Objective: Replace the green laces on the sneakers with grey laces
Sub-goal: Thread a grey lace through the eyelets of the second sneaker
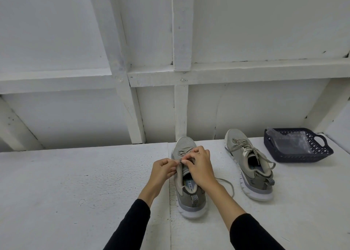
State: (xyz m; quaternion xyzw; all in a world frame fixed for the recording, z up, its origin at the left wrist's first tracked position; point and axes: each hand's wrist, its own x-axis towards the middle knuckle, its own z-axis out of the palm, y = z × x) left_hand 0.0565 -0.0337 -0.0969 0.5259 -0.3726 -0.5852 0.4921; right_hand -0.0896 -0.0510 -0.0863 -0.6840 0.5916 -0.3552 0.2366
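A grey sneaker (pixel 186 191) stands on the white table (pixel 75 189) in front of me, toe pointing away. My left hand (pixel 162 171) pinches the left eyelet edge near the tongue. My right hand (pixel 198 166) pinches a grey lace end at the same spot, fingers curled over the lacing area. A loose length of the lace (pixel 228 185) trails on the table to the right of the shoe. A second grey sneaker (pixel 250 166) sits further right, fully laced with a pale grey lace, its ends lying loose over the opening.
A dark blue perforated basket (pixel 301 156) with handles stands at the far right and holds a clear plastic bag (pixel 291 142). A white wooden framed wall (pixel 181 75) rises right behind the table's back edge.
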